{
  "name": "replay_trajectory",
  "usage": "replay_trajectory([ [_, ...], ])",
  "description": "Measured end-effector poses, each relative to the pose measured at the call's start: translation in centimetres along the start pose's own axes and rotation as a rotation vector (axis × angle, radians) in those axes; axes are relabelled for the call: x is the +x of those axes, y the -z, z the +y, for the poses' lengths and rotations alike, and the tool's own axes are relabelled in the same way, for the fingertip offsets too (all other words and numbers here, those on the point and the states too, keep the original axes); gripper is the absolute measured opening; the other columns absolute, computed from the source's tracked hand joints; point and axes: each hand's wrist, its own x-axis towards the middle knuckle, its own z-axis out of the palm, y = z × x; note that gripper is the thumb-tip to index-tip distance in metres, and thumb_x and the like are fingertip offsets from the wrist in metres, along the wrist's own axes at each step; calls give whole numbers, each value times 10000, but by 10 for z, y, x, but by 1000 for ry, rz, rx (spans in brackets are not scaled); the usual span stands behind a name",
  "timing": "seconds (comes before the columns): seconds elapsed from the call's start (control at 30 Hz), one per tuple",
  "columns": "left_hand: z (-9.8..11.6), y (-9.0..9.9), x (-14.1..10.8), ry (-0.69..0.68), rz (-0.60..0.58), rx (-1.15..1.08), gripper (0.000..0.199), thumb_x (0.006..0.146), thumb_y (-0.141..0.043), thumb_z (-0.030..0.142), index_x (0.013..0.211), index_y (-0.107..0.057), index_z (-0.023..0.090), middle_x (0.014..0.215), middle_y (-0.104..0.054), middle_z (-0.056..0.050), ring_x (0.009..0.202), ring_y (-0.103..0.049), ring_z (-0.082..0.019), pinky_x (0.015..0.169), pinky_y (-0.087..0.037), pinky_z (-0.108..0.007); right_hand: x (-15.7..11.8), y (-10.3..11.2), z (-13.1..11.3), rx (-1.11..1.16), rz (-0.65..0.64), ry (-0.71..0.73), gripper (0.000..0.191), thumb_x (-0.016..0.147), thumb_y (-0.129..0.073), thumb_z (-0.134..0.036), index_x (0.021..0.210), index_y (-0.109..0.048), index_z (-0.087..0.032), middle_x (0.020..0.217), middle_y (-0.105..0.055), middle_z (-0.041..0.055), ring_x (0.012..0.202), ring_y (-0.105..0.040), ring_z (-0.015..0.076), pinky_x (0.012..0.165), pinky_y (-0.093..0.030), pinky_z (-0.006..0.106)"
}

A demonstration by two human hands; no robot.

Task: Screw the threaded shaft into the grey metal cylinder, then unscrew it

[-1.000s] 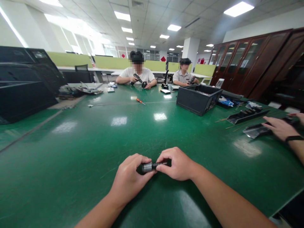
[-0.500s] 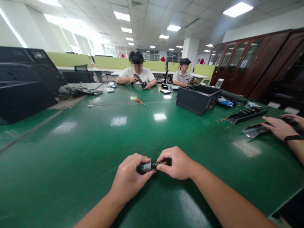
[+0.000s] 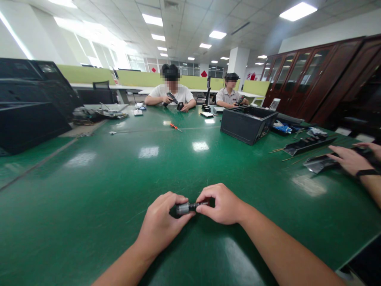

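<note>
Just in front of me, low over the green table (image 3: 119, 186), I hold a small motor-like part: a silver cylinder (image 3: 182, 209) with a dark, ribbed shaft (image 3: 192, 206) pointing right. The thumb and fingers of my left hand (image 3: 160, 218) are closed around the cylinder from both sides. My right hand (image 3: 223, 204) pinches the shaft between thumb and fingertips; its far end shows inside the curl of that hand. The part lies roughly level. Whether it touches the tabletop I cannot tell.
An orange-handled screwdriver (image 3: 175, 127) lies farther off. A black open case (image 3: 245, 123) stands back right, dark cases (image 3: 32, 107) at left. A co-worker's hands (image 3: 351, 161) hold a dark metal piece at right. Two people (image 3: 171, 93) sit opposite with power drills.
</note>
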Motion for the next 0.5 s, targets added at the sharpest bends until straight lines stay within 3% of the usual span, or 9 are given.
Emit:
replay_trajectory([
  [0.5,2,1,1,18,8,0,218,788,-762,336,927,-640,221,825,-686,-1,747,-665,-178,677,-509,-291,0,3,0,-8,7,-4,55,812,-703,-223,830,-733,-181,751,-696,15,685,-633,139,675,-465,241],
])
